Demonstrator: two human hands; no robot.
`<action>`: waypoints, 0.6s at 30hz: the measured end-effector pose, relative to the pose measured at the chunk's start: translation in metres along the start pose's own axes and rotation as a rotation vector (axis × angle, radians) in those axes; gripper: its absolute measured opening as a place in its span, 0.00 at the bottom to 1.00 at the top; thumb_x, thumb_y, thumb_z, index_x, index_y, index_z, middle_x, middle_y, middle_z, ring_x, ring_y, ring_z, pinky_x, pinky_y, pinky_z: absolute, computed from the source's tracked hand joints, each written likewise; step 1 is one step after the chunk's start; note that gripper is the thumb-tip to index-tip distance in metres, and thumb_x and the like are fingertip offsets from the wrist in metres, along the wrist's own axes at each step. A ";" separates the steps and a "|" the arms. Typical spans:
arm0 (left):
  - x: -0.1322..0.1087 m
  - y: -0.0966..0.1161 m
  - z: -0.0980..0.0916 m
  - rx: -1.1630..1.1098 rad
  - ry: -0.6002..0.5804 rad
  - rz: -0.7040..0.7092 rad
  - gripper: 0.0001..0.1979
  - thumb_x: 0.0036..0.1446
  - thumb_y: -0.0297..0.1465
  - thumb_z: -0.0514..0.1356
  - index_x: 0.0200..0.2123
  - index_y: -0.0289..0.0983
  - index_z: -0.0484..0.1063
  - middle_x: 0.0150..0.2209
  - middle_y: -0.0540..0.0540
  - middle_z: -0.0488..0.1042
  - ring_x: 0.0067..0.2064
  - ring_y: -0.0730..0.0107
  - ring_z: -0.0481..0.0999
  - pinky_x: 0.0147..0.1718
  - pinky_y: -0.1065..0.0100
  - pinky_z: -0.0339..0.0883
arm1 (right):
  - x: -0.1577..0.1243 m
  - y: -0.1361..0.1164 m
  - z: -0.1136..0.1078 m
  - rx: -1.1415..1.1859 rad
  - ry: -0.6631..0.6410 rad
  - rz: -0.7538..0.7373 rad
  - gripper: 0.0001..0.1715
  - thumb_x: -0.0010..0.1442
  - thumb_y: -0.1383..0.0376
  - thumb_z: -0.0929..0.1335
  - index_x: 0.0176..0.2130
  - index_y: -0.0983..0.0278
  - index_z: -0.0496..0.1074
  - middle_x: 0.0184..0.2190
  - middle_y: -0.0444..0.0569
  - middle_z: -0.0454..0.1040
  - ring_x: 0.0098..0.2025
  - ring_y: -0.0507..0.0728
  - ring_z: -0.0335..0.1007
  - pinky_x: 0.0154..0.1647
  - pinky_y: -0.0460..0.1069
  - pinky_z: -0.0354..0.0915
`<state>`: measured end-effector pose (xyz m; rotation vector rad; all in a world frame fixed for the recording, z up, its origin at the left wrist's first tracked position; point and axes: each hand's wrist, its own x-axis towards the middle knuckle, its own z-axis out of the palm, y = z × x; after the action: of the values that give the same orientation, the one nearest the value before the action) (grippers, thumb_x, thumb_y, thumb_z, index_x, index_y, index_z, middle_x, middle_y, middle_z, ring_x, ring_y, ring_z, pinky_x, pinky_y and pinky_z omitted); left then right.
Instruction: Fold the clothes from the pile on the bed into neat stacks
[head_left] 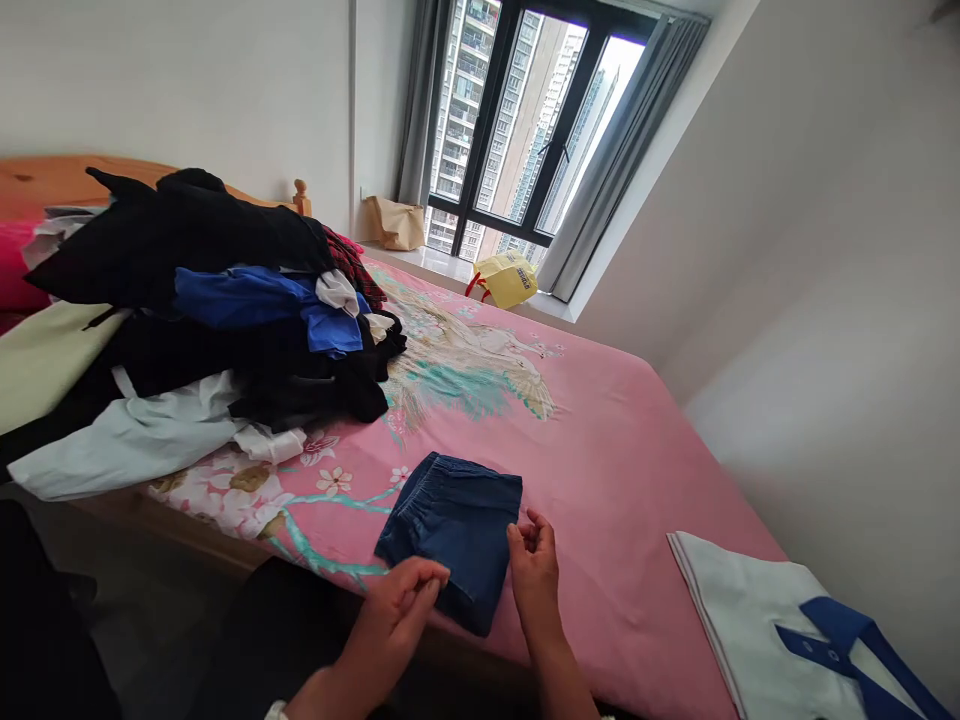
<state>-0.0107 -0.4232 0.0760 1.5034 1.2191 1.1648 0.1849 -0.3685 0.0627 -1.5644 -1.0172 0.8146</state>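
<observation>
Folded dark blue denim pants [465,520] with a gathered elastic waistband lie flat near the bed's front edge. Over their lower left part is my left hand [397,610], its thumb and fingers pressed together in a pinch. Whether any fabric is caught between those fingertips cannot be made out. Beside the right edge of the pants my right hand [536,570] is loosely curled, with thumb and fingers apart and nothing visible between them. A folded white shirt [757,600] with a blue collar lies farther right on the bed.
A large heap of clothes [255,230], black, blue, pale grey and yellow, covers the bed's left side. The pink floral sheet [600,480] stretches to the right wall. A yellow bag [510,280] and a brown paper bag [397,224] stand by the window.
</observation>
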 end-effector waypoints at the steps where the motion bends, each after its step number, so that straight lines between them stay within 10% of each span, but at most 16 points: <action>1: 0.017 0.008 -0.004 0.084 -0.026 0.097 0.14 0.60 0.40 0.52 0.38 0.40 0.75 0.38 0.45 0.77 0.42 0.65 0.74 0.45 0.65 0.68 | -0.005 0.008 -0.007 0.017 -0.004 0.051 0.36 0.51 0.47 0.67 0.54 0.62 0.61 0.38 0.50 0.72 0.43 0.58 0.69 0.45 0.50 0.65; 9: 0.133 -0.019 0.010 0.837 -0.473 0.485 0.21 0.62 0.37 0.48 0.57 0.42 0.65 0.62 0.44 0.61 0.65 0.59 0.53 0.63 0.45 0.33 | -0.046 0.032 -0.002 0.132 -0.187 0.334 0.32 0.49 0.46 0.69 0.47 0.63 0.69 0.46 0.54 0.74 0.53 0.64 0.67 0.54 0.55 0.62; 18: 0.139 -0.048 0.016 0.912 -0.483 0.416 0.30 0.62 0.49 0.43 0.64 0.45 0.49 0.66 0.46 0.52 0.67 0.60 0.44 0.62 0.47 0.23 | -0.056 -0.013 0.006 0.557 -0.262 0.277 0.41 0.46 0.67 0.67 0.60 0.65 0.57 0.48 0.52 0.73 0.49 0.61 0.69 0.51 0.54 0.65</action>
<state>0.0080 -0.2791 0.0462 2.6243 1.1664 0.3829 0.1545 -0.4167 0.0739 -1.1432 -0.6726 1.3895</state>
